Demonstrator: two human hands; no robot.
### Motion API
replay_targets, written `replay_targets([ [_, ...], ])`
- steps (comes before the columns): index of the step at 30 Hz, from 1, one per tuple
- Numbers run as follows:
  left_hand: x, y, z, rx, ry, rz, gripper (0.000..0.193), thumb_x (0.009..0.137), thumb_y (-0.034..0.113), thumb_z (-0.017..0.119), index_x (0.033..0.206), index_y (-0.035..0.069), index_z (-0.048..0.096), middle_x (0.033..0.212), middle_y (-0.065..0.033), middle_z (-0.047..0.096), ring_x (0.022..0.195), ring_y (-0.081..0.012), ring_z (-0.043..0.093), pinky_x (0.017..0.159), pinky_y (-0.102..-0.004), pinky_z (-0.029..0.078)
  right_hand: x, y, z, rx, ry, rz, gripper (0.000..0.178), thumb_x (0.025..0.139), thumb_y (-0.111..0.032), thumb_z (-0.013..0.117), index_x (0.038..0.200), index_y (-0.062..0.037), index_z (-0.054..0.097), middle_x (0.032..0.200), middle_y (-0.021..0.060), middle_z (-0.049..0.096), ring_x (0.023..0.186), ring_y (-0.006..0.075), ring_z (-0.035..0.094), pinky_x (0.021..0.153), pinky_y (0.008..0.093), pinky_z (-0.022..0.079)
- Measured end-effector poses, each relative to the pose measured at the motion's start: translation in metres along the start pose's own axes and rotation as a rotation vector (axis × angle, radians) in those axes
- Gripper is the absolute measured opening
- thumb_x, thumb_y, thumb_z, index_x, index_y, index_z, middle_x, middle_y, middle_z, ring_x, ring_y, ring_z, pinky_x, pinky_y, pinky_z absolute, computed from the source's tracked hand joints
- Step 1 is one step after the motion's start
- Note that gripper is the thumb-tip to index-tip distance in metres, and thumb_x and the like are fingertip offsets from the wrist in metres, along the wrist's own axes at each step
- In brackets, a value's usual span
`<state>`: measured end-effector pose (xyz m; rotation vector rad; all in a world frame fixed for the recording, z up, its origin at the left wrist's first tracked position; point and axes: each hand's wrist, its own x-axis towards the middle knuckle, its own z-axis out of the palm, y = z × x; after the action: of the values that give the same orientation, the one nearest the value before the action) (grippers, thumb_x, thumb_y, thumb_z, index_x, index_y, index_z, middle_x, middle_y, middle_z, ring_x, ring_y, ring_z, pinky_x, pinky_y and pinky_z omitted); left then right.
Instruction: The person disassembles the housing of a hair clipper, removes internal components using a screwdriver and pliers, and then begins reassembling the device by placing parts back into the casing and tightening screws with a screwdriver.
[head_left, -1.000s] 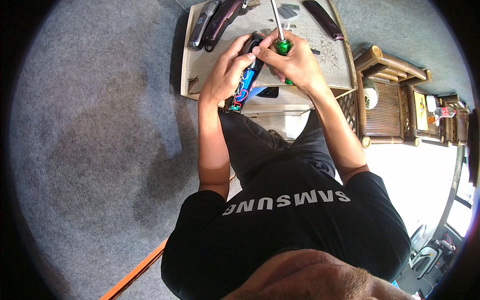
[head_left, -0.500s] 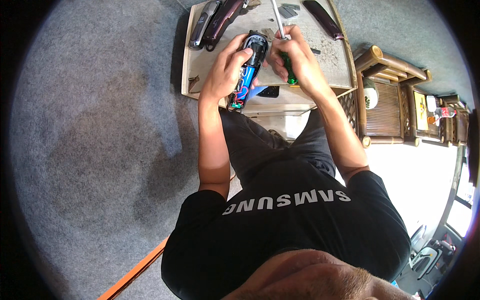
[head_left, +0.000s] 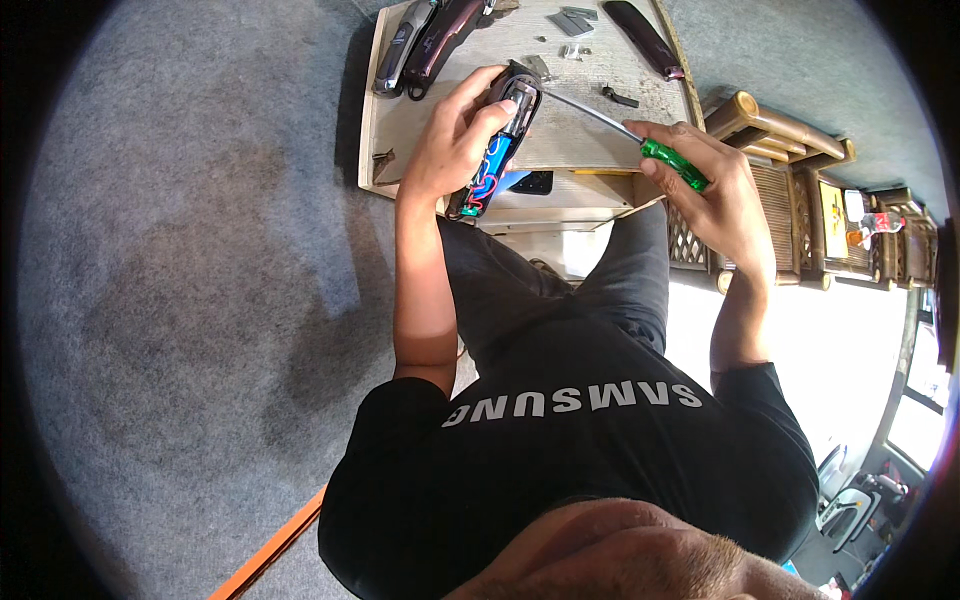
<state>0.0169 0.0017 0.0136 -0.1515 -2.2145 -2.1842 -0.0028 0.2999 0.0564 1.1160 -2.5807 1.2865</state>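
My left hand [head_left: 455,145] is closed around an opened hair clipper [head_left: 492,160], its thumb pressing on the upper inner part. Inside the clipper's body a blue battery and red wires are exposed. The clipper is tilted, its blade end away from me. My right hand [head_left: 705,180] grips the green handle of a screwdriver [head_left: 672,162]. Its long metal shaft points left, and the tip is at the clipper's head end; whether it touches a screw is too small to tell.
On the wooden table [head_left: 590,130] lie a grey clipper [head_left: 403,48] and a maroon clipper [head_left: 445,45] at the far left. A dark maroon housing piece [head_left: 645,40] is at the far right. Small metal parts [head_left: 573,20] and a black piece [head_left: 620,97] lie between. Bamboo chairs [head_left: 775,135] stand to the right.
My right hand has moved right and toward me, swinging the screwdriver from upright to pointing left at the clipper's head. The clipper has turned slightly in my left hand.
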Motion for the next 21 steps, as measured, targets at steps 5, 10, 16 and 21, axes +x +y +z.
replay_targets([
  [5, -0.001, -0.001, 0.002, 0.055, 0.022, 0.034, 0.042, 0.099, 0.012, 0.062, 0.138, -0.004, 0.057, 0.096, -0.0053, 0.067, 0.076, -0.0070, 0.058, 0.062, -0.0248, 0.050, -0.001, -0.008, -0.003, -0.085, -0.104, 0.080, 0.032, 0.097, -0.018, 0.072, 0.128, -0.0121, 0.074, 0.094, 0.0100, 0.074, 0.081, 0.0280, 0.073, 0.073, 0.0405, 0.055],
  [10, 0.003, -0.008, -0.002, 0.110, 0.019, 0.091, 0.043, 0.098, 0.014, 0.063, 0.137, -0.003, 0.057, 0.095, -0.0042, 0.066, 0.075, -0.0064, 0.057, 0.063, -0.0238, 0.049, 0.001, -0.006, 0.003, -0.114, -0.061, 0.040, 0.032, 0.096, -0.016, 0.073, 0.128, -0.0141, 0.075, 0.091, 0.0087, 0.073, 0.077, 0.0267, 0.072, 0.071, 0.0402, 0.055],
  [16, -0.001, 0.003, 0.001, 0.066, 0.000, 0.006, 0.043, 0.098, 0.015, 0.063, 0.137, -0.003, 0.058, 0.094, -0.0030, 0.066, 0.075, -0.0055, 0.056, 0.064, -0.0235, 0.048, 0.003, -0.007, 0.005, -0.119, -0.070, 0.041, 0.031, 0.096, -0.018, 0.073, 0.127, -0.0143, 0.076, 0.093, 0.0084, 0.074, 0.077, 0.0249, 0.073, 0.069, 0.0389, 0.057],
  [21, -0.002, 0.008, 0.004, 0.026, 0.005, -0.054, 0.043, 0.098, 0.014, 0.064, 0.138, -0.002, 0.058, 0.094, -0.0028, 0.065, 0.076, -0.0053, 0.056, 0.065, -0.0235, 0.048, 0.003, -0.004, 0.007, -0.128, -0.048, 0.034, 0.031, 0.097, -0.020, 0.073, 0.127, -0.0142, 0.076, 0.092, 0.0082, 0.074, 0.075, 0.0242, 0.073, 0.069, 0.0384, 0.057],
])
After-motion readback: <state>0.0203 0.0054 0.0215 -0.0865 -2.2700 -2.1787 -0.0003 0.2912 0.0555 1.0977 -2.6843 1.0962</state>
